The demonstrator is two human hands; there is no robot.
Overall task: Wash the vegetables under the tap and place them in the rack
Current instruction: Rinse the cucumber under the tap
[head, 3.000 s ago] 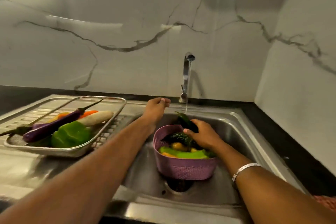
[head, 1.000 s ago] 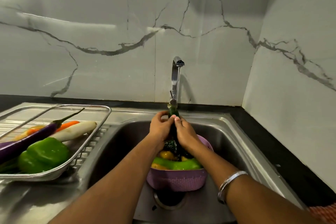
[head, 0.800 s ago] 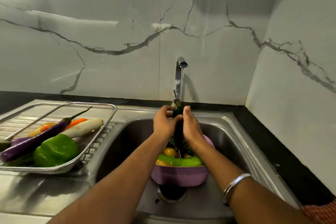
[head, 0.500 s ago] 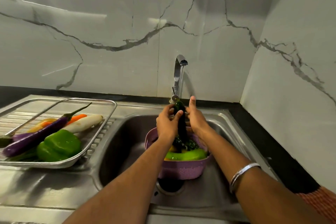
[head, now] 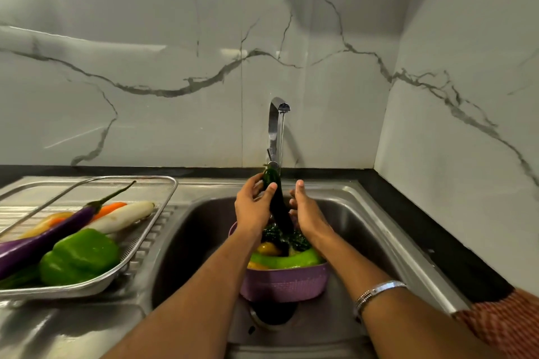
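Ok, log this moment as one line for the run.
stage: washing | left hand: grips dark green vegetable | right hand: open against it | tap: running | rack: holds washed vegetables

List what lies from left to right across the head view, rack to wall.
Rack with green pepper → white radish → left hand → dark cucumber under the tap → right hand → bracelet → side wall.
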